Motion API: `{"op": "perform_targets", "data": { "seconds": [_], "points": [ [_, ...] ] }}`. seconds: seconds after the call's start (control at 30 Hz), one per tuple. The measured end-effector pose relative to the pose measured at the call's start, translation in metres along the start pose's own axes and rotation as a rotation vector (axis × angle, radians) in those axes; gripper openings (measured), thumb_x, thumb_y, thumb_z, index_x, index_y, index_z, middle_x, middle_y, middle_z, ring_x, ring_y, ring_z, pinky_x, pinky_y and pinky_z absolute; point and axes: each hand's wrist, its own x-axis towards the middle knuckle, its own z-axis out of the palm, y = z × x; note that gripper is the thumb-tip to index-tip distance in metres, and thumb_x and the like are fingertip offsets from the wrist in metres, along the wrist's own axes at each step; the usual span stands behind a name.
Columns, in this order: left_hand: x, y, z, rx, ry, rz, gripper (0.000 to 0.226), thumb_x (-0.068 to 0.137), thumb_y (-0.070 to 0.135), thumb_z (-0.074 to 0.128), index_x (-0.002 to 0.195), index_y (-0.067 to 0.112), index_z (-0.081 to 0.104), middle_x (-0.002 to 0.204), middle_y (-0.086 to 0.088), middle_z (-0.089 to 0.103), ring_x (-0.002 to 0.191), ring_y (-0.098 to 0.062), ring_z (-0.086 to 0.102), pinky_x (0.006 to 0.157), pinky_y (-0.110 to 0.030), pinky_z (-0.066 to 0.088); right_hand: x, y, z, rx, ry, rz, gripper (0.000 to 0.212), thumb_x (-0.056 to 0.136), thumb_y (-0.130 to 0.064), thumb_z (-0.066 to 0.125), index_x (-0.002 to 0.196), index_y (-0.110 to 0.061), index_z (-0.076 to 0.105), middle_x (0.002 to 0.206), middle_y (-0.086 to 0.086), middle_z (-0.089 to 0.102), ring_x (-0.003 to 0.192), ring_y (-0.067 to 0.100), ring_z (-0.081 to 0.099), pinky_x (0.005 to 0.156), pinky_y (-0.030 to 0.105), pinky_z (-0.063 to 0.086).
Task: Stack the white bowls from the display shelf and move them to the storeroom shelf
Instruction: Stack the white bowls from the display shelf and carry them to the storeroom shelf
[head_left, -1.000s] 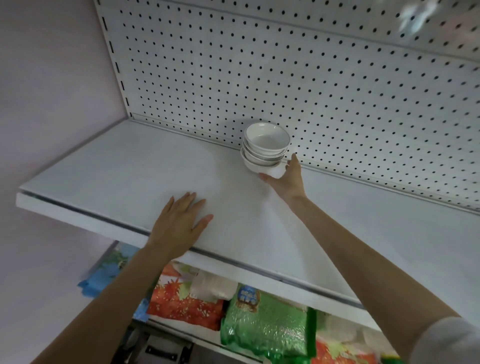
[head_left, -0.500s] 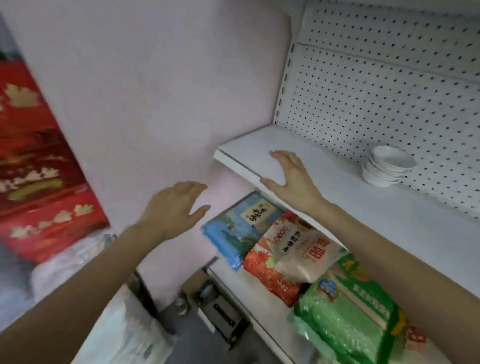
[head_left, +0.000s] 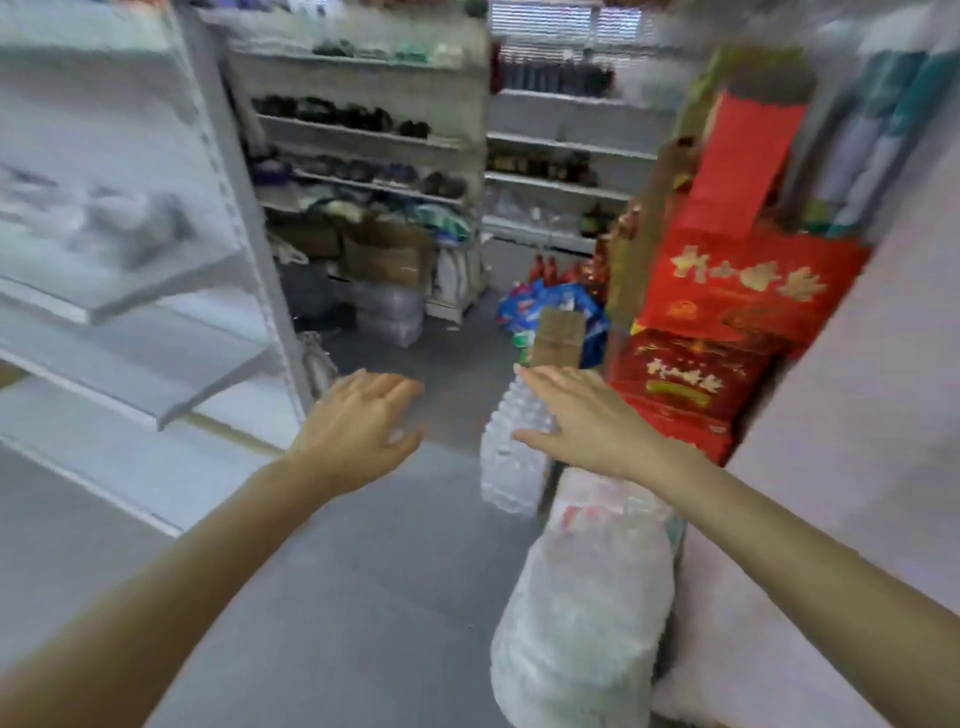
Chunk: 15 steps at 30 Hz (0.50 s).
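No white bowls appear in the current view. My left hand (head_left: 358, 421) hangs in the air over the grey floor, fingers spread and relaxed, holding nothing. My right hand (head_left: 582, 415) is stretched forward beside it, flat and empty, above a pack of water bottles (head_left: 506, 457). The picture is blurred by motion.
A white shelf unit (head_left: 130, 291) stands on the left. Red gift boxes (head_left: 727, 322) are stacked on the right beside a pale wall, with a plastic-wrapped bundle (head_left: 582, 613) below them. Stocked shelves (head_left: 374, 135), cardboard boxes and bags fill the back. A grey floor aisle (head_left: 363, 545) runs between.
The view swung left, away from the shelf where the stacked bowls stand. My right hand let go of the stack, then left the shelf edge; both hands now hang free in the aisle.
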Motion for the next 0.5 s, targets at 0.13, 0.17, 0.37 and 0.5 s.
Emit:
{"op": "perform_targets", "data": {
  "seconds": [0.13, 0.17, 0.37, 0.5],
  "points": [
    [-0.074, -0.12, -0.02, 0.098, -0.043, -0.303, 0.063, 0.083, 0.058, 0.033, 0.118, 0.017, 0.066, 0.116, -0.006, 0.069, 0.105, -0.032, 0.066, 0.093, -0.044, 0.049, 0.116, -0.095, 0.004, 0.01, 0.002, -0.273, 0.079, 0.09, -0.058, 0.049, 0.152, -0.018, 0.02, 0.151, 0.002, 0.035, 0.137, 0.022, 0.034, 0.109, 0.036, 0.027],
    [-0.087, -0.148, -0.026, 0.121, -0.04, -0.361, 0.066, 0.083, 0.06, 0.031, 0.121, 0.017, 0.064, 0.119, -0.006, 0.068, 0.109, -0.032, 0.064, 0.096, -0.045, 0.047, 0.142, -0.118, 0.005, 0.015, 0.001, -0.33, 0.078, 0.09, -0.057, 0.051, 0.151, -0.019, 0.02, 0.15, 0.001, 0.037, 0.136, 0.021, 0.035, 0.107, 0.035, 0.027],
    [-0.111, -0.289, -0.064, 0.266, 0.024, -0.535, 0.07, 0.084, 0.062, 0.029, 0.127, 0.016, 0.06, 0.125, -0.007, 0.065, 0.115, -0.032, 0.06, 0.099, -0.044, 0.043, 0.292, -0.232, 0.012, 0.012, 0.033, -0.551, 0.079, 0.089, -0.061, 0.048, 0.151, -0.02, 0.021, 0.152, 0.001, 0.034, 0.137, 0.02, 0.035, 0.11, 0.041, 0.028],
    [-0.106, -0.376, -0.079, 0.111, 0.141, -0.696, 0.05, 0.094, 0.049, 0.051, 0.135, 0.02, 0.053, 0.133, -0.006, 0.057, 0.123, -0.029, 0.052, 0.102, -0.042, 0.04, 0.39, -0.282, 0.009, 0.031, 0.017, -0.571, 0.078, 0.09, -0.059, 0.048, 0.151, -0.021, 0.018, 0.155, 0.003, 0.03, 0.14, 0.023, 0.031, 0.11, 0.043, 0.028]
  ]
}}
